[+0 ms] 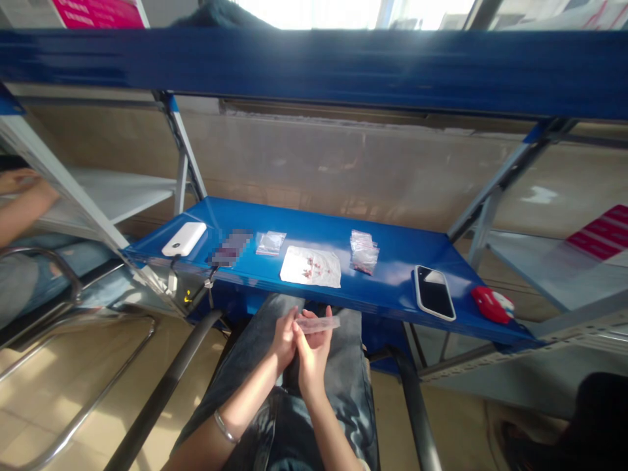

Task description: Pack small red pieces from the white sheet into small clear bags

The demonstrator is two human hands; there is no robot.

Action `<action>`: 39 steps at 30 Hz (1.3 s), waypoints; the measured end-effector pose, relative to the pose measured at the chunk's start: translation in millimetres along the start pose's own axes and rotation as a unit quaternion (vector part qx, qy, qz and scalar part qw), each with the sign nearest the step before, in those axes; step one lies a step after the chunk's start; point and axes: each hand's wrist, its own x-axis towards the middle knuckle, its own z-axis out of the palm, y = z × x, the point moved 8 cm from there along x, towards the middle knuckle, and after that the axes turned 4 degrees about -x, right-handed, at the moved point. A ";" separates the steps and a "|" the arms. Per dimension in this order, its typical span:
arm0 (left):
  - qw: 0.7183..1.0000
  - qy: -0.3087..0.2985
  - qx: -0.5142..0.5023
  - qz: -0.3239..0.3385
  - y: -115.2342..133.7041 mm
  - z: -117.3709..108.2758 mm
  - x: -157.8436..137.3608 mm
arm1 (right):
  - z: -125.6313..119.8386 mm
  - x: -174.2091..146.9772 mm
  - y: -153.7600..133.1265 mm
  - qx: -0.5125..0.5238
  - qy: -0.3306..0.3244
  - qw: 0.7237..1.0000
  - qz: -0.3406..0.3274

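Over my lap, my left hand (283, 337) and my right hand (314, 356) are close together, holding a small translucent plastic bag (321, 324). My left fingers pinch its left end. The right thumb lies against it, with the other right fingers behind it. What the bag contains, if anything, I cannot make out. Just beyond my hands, a white paper sheet (289, 269) lies on the blue shelf (392, 242) with several tiny reddish pieces (309, 267) on it. Small clear bags lie on either side: one pile (271, 243) left, another (364, 254) right.
A white power bank (184, 239) and a blurred-out dark device (229, 248) with cables lie on the left. On the right are a phone (434, 292) and a red-and-white object (492, 304). Chair armrests (169, 386) flank me. Another person's arm (27, 203) shows at far left.
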 end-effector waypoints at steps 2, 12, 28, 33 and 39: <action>0.996 0.026 0.072 0.051 29.3 5.0 8.9 | -0.4 3.8 -3.9 0.084 0.028 0.994 0.065; 0.818 -0.026 0.519 0.245 132.3 78.1 114.3 | 6.2 18.8 -8.9 0.286 0.044 0.924 0.251; 0.691 -0.097 0.655 0.291 113.7 79.5 123.3 | -7.3 36.4 -39.0 0.034 0.072 0.994 0.073; 0.715 -0.116 0.618 0.307 120.7 78.6 117.1 | -3.3 51.7 -58.7 -0.031 0.059 0.998 0.012; 0.770 -0.093 0.543 0.322 145.0 71.2 106.8 | 9.4 82.3 -69.1 -0.117 0.040 0.992 -0.003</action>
